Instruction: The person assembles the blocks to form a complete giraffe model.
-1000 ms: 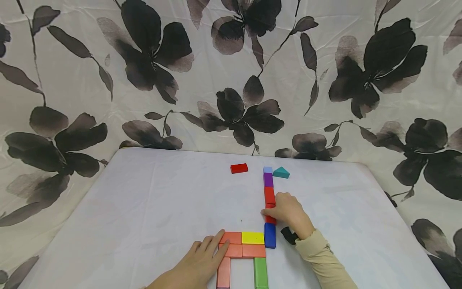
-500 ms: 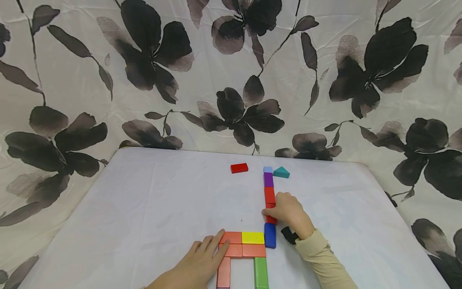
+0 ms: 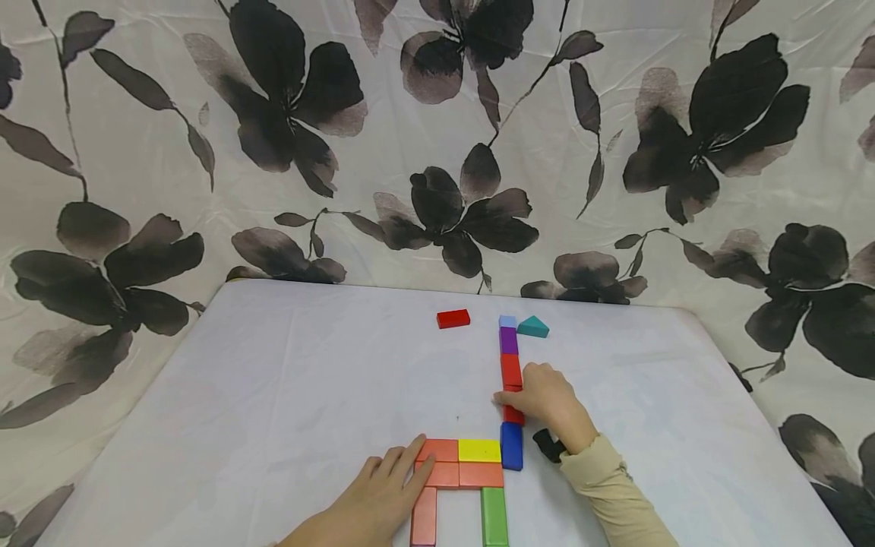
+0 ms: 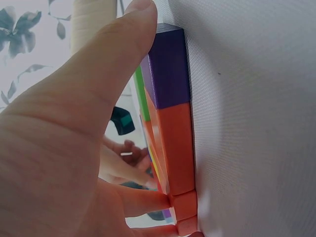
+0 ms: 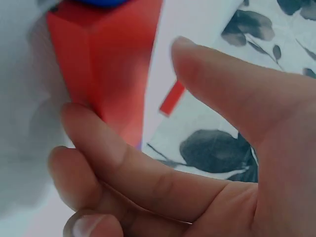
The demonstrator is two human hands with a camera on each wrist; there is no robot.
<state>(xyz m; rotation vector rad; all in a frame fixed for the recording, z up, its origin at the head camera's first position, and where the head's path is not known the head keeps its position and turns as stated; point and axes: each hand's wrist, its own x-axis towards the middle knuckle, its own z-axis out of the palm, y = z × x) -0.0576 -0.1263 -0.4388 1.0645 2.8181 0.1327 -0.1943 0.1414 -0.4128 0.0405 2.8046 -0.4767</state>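
Note:
On the white tabletop, my left hand (image 3: 372,486) lies along the left edge of the flat block layout, fingers extended. Its fingertips touch the orange blocks (image 3: 437,450). In the left wrist view, the thumb is by a purple block (image 4: 170,69) at the near end of an orange block (image 4: 174,148). My right hand (image 3: 550,399) is at the column of blocks, index finger against the side of a red block (image 5: 118,54). Its thumb reaches over that block but looks apart from it in the right wrist view. A blue block (image 3: 511,446) sits below it.
A yellow block (image 3: 479,450) and green block (image 3: 494,516) belong to the layout. Higher in the column are another red block (image 3: 510,369), a purple block (image 3: 509,340) and a light blue block (image 3: 506,320). A teal triangle (image 3: 533,327) and loose red block (image 3: 453,318) lie beyond.
The right thumb shifts very slightly left over the red block. Otherwise both hands and all the blocks stay in place.

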